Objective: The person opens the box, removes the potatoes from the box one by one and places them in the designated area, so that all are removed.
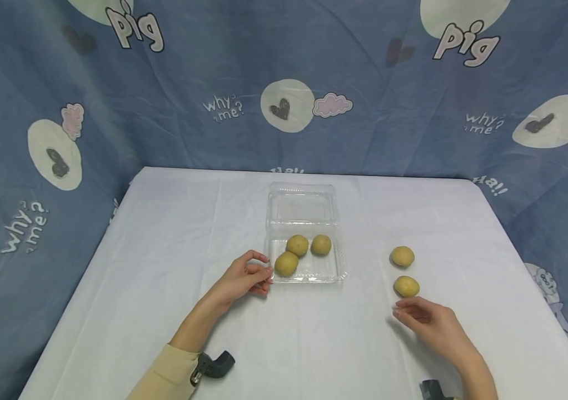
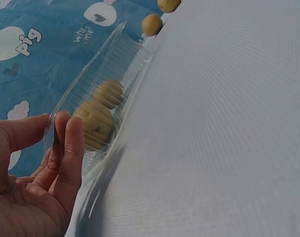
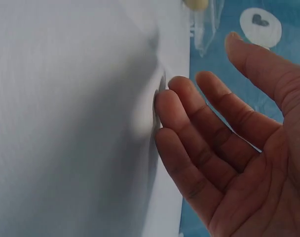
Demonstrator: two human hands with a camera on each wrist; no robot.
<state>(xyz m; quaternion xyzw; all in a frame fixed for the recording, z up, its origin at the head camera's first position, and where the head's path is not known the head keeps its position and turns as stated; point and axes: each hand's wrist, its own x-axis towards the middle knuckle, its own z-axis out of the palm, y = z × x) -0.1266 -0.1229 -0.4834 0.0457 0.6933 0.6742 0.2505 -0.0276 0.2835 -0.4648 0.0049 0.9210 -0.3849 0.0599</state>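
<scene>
A clear plastic box (image 1: 314, 272) lies with its lid (image 1: 302, 206) folded back, holding a front-left potato (image 1: 286, 264), a middle potato (image 1: 297, 245) and a right potato (image 1: 321, 245). The left hand (image 1: 245, 278) pinches the box's left wall between thumb and fingers, as the left wrist view shows at the box wall (image 2: 66, 96). On the right, one potato (image 1: 402, 256) lies behind another potato (image 1: 406, 286). Just in front of the nearer one, the right hand (image 1: 431, 325) hovers with relaxed, slightly bent fingers and nothing in them; the right wrist view shows the same hand (image 3: 219, 148).
A white cloth covers the table (image 1: 189, 205). Behind it and at both sides hangs a blue printed curtain (image 1: 204, 50). A dark wrist mount (image 1: 216, 365) sits by the left sleeve (image 1: 169, 375), and another dark mount (image 1: 433, 390) is at the right wrist.
</scene>
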